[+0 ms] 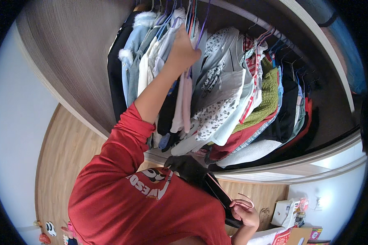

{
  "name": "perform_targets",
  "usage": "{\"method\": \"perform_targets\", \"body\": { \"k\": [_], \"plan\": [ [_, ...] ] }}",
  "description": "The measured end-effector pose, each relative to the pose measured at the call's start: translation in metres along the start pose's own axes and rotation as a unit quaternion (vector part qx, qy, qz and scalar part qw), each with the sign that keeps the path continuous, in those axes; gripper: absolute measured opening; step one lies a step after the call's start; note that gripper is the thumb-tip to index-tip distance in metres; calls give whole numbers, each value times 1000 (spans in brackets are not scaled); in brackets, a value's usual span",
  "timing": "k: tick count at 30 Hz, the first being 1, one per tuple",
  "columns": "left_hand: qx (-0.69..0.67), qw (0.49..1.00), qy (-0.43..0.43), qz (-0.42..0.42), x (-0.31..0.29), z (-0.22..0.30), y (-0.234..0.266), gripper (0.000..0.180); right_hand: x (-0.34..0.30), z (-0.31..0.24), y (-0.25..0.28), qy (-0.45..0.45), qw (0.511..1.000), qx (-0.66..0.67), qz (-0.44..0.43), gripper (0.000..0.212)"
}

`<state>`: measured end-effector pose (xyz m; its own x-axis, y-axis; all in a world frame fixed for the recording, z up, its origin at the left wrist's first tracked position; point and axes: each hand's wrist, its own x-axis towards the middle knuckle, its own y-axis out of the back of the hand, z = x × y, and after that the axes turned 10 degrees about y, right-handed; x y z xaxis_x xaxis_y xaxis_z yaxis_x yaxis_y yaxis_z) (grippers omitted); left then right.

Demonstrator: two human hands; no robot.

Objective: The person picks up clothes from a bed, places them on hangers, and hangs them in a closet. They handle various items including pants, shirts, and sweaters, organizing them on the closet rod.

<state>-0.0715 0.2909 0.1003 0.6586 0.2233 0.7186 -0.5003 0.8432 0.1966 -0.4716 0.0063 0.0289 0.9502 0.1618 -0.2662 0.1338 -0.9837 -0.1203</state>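
Observation:
My left arm, in a red sleeve, reaches up into the wardrobe. At the end of it, my left hand (185, 51) is among the hanging clothes, pressed against white garments and beside a purple hanger (199, 36). Its thumb side stands apart from the fingers, whose tips are partly hidden. Low on the right, my right hand (244, 213) is closed around a pale pink hanger (221, 185). A black garment (188, 168) hangs from that hanger and lies across the front of my red top.
Clothes crowd the wardrobe's rail (237, 10), among them a patterned white shirt (218, 114) and a green knit (268, 98). The wardrobe's side panel (75, 53) rises at left. On the wooden floor (69, 159) lie slippers (50, 228); a white box (283, 212) stands at lower right.

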Motion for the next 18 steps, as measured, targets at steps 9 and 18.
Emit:
{"method": "perform_targets", "body": {
  "k": [9, 18],
  "plan": [
    [-51, 948, 133, -284, -24, 50, -93, 62, -5, 0, -17, 3, 1000, 16, 0, 13],
    [215, 949, -207, 106, -9, 14, -1, 60, 18, 1, -16, -7, 997, 42, -58, 14]
  ]
}}
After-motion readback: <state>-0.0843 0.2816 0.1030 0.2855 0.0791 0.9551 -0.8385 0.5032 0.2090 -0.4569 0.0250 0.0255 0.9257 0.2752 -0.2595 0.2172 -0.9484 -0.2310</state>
